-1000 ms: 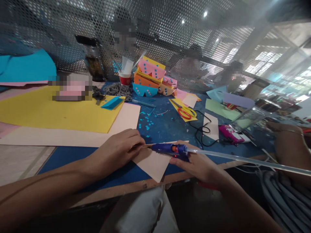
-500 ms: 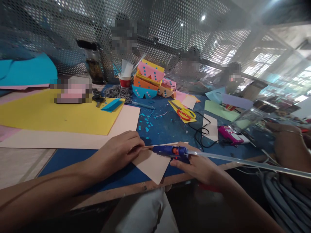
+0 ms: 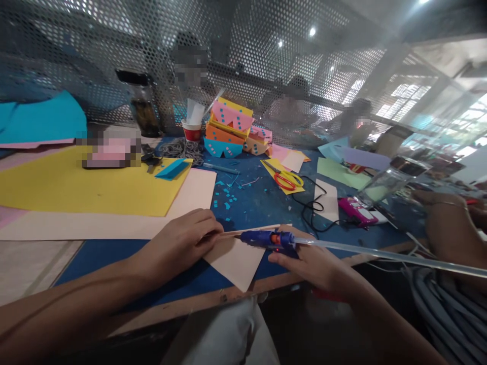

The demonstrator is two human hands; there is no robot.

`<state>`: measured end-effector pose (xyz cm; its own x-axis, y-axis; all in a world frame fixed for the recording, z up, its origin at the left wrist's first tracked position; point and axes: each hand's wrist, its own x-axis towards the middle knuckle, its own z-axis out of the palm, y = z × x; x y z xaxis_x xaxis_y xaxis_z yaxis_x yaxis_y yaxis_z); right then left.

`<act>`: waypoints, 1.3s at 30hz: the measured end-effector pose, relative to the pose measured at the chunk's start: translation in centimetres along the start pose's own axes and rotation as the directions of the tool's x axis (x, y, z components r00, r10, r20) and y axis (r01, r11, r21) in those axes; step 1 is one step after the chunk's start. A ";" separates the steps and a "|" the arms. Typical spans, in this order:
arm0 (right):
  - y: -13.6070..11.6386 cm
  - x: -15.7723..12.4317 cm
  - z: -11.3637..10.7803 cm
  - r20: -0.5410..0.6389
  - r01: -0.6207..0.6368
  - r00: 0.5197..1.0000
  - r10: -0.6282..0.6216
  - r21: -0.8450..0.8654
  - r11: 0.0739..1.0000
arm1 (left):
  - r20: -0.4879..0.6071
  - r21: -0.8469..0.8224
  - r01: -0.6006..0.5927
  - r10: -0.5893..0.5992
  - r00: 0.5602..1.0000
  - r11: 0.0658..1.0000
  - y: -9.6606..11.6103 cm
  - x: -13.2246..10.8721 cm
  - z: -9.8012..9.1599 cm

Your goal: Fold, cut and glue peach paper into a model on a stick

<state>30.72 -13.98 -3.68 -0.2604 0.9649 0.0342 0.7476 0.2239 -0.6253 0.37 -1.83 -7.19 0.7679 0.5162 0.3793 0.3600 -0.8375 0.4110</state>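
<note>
My right hand point(image 3: 300, 253) is closed around a blue hot glue gun point(image 3: 262, 238), whose nozzle points left. A long clear glue stick point(image 3: 365, 249) juts from its back end toward the right edge of the view. Under the nozzle lies a cream piece of card point(image 3: 238, 261) near the table's front edge, with a narrow fold along its far side. My left hand point(image 3: 190, 235) pinches the folded edge at its left end, close to the nozzle tip. Whether the nozzle touches the card I cannot tell.
Yellow-and-red scissors point(image 3: 289, 180) lie beyond my right hand, beside a black cable point(image 3: 315, 205). Blue paper scraps point(image 3: 227, 198) are scattered mid-table. Folded coloured paper pieces point(image 3: 228, 126) are stacked behind. Large yellow card point(image 3: 95, 187) covers the left. Another person's arm point(image 3: 445, 228) rests at right.
The glue gun nozzle has shifted slightly right along the card's folded edge, away from my left fingers. My left hand keeps its pinch; the whole view has tilted a little.
</note>
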 end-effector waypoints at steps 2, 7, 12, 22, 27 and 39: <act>0.1 -0.1 0.0 -0.007 -0.016 1.000 0.016 -0.012 1.000 | -0.001 -0.006 -0.004 0.004 1.000 1.000 0.0 0.0 0.0; 0.2 -0.3 -0.2 -0.017 -0.054 0.998 0.054 -0.027 0.998 | -0.001 -0.021 0.008 -0.008 1.000 1.000 0.0 0.0 -0.1; 0.0 -0.5 -0.5 0.000 -0.080 0.997 0.080 -0.021 0.997 | 0.015 -0.022 0.020 -0.019 1.000 1.000 0.1 -0.1 -0.1; 1.2 -0.9 -0.6 -0.013 -0.083 0.996 0.083 -0.069 0.994 | 0.013 -0.022 0.020 -0.019 1.000 1.000 0.0 0.0 0.0; 1.0 -1.1 -0.7 -0.006 -0.108 0.994 0.108 -0.058 0.992 | 0.008 -0.023 0.012 -0.012 1.000 1.000 0.0 -0.1 -0.1; 1.3 -1.0 -0.7 -0.013 -0.124 0.992 0.124 -0.017 0.992 | 0.008 -0.015 0.023 -0.023 1.000 1.000 -0.2 -0.1 0.1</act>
<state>32.44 -14.59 -3.98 -0.1579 0.9869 -0.0335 0.7841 0.1047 -0.6117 0.25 -1.69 -7.39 0.7638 0.5337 0.3629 0.3694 -0.8226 0.4323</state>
